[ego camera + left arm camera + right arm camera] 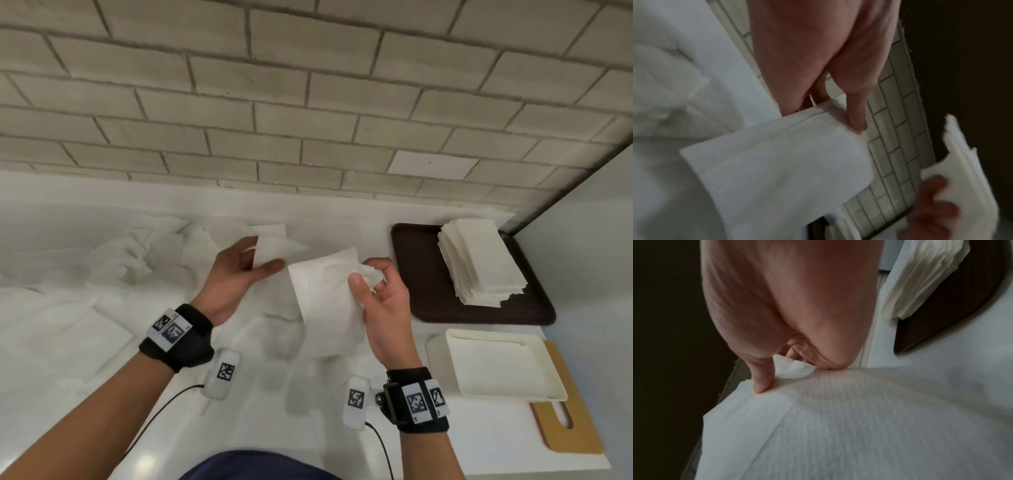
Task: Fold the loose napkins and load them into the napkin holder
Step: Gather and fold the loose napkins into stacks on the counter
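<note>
I see one napkin point(325, 301) held above the surface point(85, 359) between both hands: left hand point(236, 274) pinches its 10 o'clock corner, right hand point(380, 301) its 2 o'clock corner.

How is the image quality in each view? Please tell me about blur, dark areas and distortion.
Head view: sharp and evenly lit, though the white napkin nearly blends into the pale counter; the wide lens bends the tile wall. Left wrist view: motion-blurred, left hand soft, right side dark. Right wrist view: dim, left side dark, right hand and napkin blurred.
</note>
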